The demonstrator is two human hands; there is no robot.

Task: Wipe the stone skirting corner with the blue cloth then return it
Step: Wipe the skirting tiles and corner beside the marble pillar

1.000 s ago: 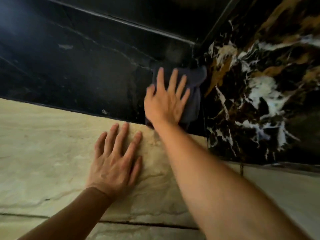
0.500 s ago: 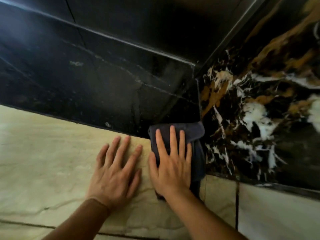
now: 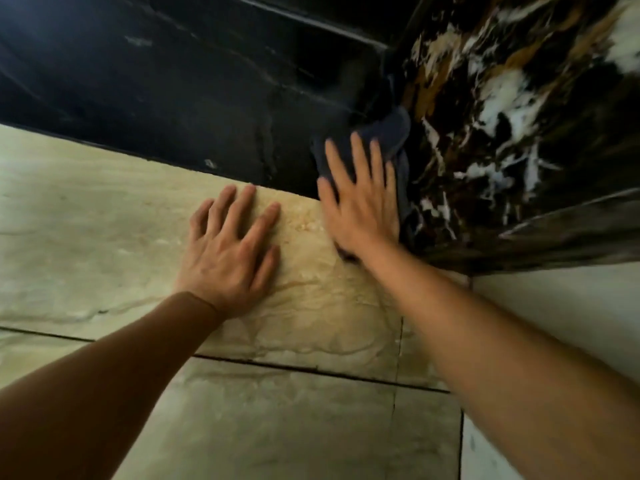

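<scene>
A dark blue cloth (image 3: 384, 133) is pressed into the corner where the black stone skirting (image 3: 207, 98) meets the black, white and gold veined stone panel (image 3: 502, 109). My right hand (image 3: 360, 206) lies flat on the cloth with fingers spread, pushing it against the black skirting just above the floor line; the hand is motion-blurred. The cloth's upper edge bunches against the veined panel. My left hand (image 3: 230, 251) rests flat, fingers apart, on the beige marble floor tile (image 3: 86, 220) just left of the right hand, holding nothing.
Beige marble floor tiles with dark grout lines (image 3: 311, 368) fill the lower view. A paler tile (image 3: 554, 306) lies at the right below the veined panel. A raised ledge (image 3: 311, 19) runs along the top of the black skirting.
My right hand has slid the cloth from the floor edge back up the black skirting toward the corner. The left hand has stayed planted on the tile.
</scene>
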